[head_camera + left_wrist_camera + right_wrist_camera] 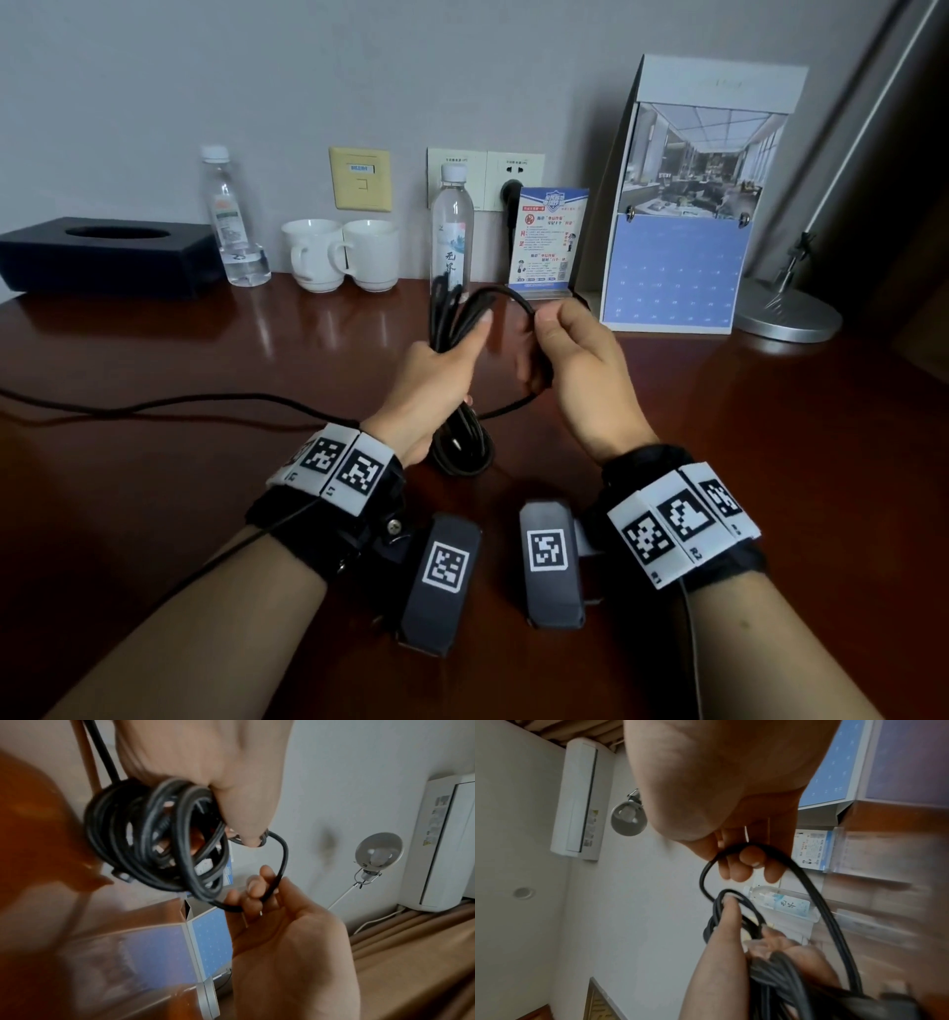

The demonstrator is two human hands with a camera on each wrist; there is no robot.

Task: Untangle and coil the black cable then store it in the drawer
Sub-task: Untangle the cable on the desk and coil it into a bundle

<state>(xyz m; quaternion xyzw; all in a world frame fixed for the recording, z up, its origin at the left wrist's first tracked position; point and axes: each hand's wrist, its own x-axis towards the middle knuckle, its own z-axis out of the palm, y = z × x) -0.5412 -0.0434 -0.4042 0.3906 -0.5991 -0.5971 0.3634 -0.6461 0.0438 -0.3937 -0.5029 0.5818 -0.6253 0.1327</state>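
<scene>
My left hand (445,360) grips a bundle of several loops of the black cable (462,442) above the middle of the dark wooden desk (205,462). One loose strand arcs from the bundle's top to my right hand (560,339), which pinches it between thumb and fingers. The left wrist view shows the cable coil (156,841) under my left hand's fingers (241,811) and my right hand (267,888) pinching the strand. In the right wrist view the strand (746,847) runs over my curled fingers. A free length of cable (154,403) trails left across the desk. No drawer is in view.
Along the wall stand a black tissue box (108,257), two water bottles (226,216) (452,231), two white cups (339,254), a small sign card (549,241), a desk calendar (688,205) and a lamp base (785,308). A plug sits in the wall socket (513,180).
</scene>
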